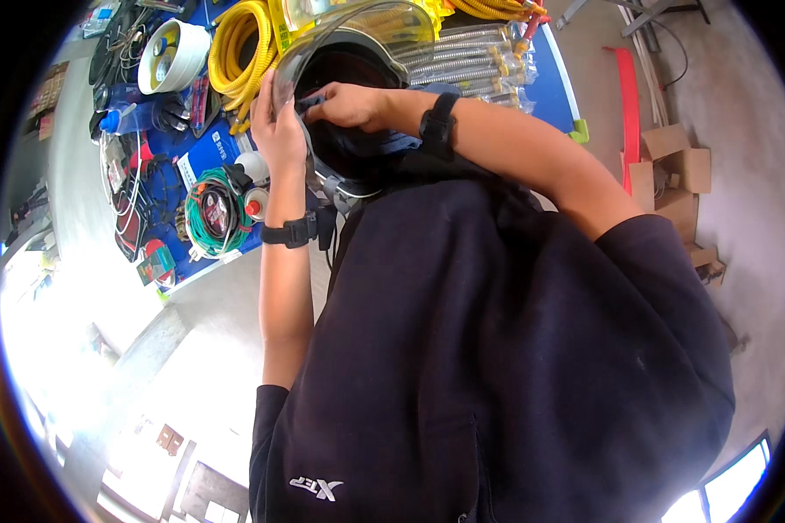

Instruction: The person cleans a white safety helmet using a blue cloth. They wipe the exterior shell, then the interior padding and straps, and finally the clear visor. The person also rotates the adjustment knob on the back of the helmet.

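Observation:
I hold a dark helmet point(349, 148) with a clear curved visor point(366, 26) up in front of my chest. My left hand point(277, 118) grips the visor's left edge, fingers wrapped round the rim. My right hand point(351, 103) reaches into the helmet's opening and pinches a small dark cloth point(312, 102) against the inside. Each wrist wears a black band. My dark shirt point(497, 349) fills the lower middle of the view and hides the helmet's lower part.
Behind the helmet is a blue table point(554, 70) with yellow corrugated hoses point(235, 52), packaged braided metal hoses point(471, 61), a white tape roll point(173, 54), a green cable coil point(216, 213) and a blue bottle point(135, 118). Cardboard boxes point(676, 166) and a red bar point(628, 105) are on the concrete floor at right.

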Available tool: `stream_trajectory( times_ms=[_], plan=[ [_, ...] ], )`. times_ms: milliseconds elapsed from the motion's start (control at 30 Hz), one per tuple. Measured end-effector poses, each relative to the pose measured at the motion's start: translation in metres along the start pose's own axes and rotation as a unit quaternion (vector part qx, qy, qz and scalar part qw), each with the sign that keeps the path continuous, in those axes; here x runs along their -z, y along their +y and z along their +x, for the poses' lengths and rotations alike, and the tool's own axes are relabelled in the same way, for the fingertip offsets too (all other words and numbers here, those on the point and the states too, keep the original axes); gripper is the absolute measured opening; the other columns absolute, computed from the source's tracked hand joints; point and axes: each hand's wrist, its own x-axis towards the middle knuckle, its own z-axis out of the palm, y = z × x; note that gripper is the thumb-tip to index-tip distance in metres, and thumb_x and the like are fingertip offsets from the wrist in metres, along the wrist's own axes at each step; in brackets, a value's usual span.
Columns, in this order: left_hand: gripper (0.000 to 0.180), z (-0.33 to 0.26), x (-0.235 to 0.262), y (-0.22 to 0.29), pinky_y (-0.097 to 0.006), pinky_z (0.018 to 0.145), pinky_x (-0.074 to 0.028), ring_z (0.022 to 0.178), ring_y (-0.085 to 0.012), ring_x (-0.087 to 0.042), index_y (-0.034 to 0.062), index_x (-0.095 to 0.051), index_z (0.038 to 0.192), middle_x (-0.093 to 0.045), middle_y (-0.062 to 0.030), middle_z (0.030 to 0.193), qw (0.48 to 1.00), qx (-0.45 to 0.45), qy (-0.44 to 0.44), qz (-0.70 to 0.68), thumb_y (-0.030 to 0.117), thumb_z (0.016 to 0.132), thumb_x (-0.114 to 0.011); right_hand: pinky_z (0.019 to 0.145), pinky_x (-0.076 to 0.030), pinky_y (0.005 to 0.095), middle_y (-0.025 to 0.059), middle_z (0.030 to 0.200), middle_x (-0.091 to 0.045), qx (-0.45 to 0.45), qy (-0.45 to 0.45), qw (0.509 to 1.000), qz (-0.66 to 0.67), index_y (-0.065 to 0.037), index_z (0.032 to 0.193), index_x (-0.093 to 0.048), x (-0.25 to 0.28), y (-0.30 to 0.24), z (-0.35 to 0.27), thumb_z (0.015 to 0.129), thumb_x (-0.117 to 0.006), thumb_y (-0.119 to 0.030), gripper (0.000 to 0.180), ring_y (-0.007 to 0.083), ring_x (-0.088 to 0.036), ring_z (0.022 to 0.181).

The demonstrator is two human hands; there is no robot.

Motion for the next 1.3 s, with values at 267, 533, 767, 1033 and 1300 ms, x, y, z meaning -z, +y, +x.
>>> stream_trajectory(
  times_ms=[267,533,767,1033,1300],
  plan=[
    [0.039,0.007,0.000,0.011,-0.027,0.103,-0.045,0.116,-0.0177,-0.064,-0.0075,-0.060,0.134,-0.067,-0.0140,0.128,0.995,0.085,0.022,-0.045,0.006,0.097,-0.062,0.090,-0.051,0.0372,0.0159,0.108,-0.073,-0.006,-0.204,0.949,-0.241,0.000,0.119,-0.069,0.004,0.014,-0.018,0.091,-0.065,-0.026,0.038,0.0251,-0.066,0.101],
    [0.039,0.006,0.004,0.011,-0.027,0.101,-0.046,0.114,-0.0161,-0.065,-0.0070,-0.060,0.134,-0.068,-0.0130,0.128,0.998,0.059,0.004,-0.006,0.006,0.098,-0.062,0.092,-0.052,0.0436,0.0205,0.121,-0.069,0.016,-0.296,0.714,-0.634,-0.004,0.122,-0.070,-0.016,-0.024,-0.035,0.087,-0.059,-0.020,0.040,0.0359,-0.066,0.113],
    [0.038,0.002,0.002,0.008,-0.027,0.101,-0.047,0.114,-0.0156,-0.065,-0.0070,-0.060,0.135,-0.068,-0.0132,0.128,0.999,0.038,0.004,0.003,0.005,0.099,-0.061,0.090,-0.054,0.0439,0.0206,0.115,-0.072,-0.047,-0.246,0.702,-0.666,-0.001,0.116,-0.073,-0.010,-0.022,-0.038,0.087,-0.059,-0.022,0.039,0.0361,-0.068,0.110],
    [0.038,-0.002,0.003,0.009,-0.027,0.102,-0.046,0.115,-0.0156,-0.064,-0.0062,-0.060,0.135,-0.067,-0.0128,0.129,0.998,0.050,0.007,-0.024,0.006,0.099,-0.061,0.091,-0.056,0.0465,0.0283,0.106,-0.071,-0.026,0.229,0.948,-0.220,0.005,0.107,-0.071,0.034,-0.014,-0.003,0.089,-0.056,-0.027,0.040,0.0407,-0.069,0.106],
    [0.040,0.001,-0.002,0.001,-0.027,0.098,-0.047,0.110,-0.0155,-0.065,-0.0027,-0.062,0.135,-0.068,-0.0116,0.123,0.999,0.015,-0.011,-0.035,0.002,0.095,-0.062,0.086,-0.057,0.0496,0.0236,0.128,-0.061,0.141,0.178,0.823,-0.520,-0.002,0.133,-0.055,-0.001,0.012,-0.015,0.089,-0.061,-0.024,0.050,0.0395,-0.068,0.105]
  ],
)
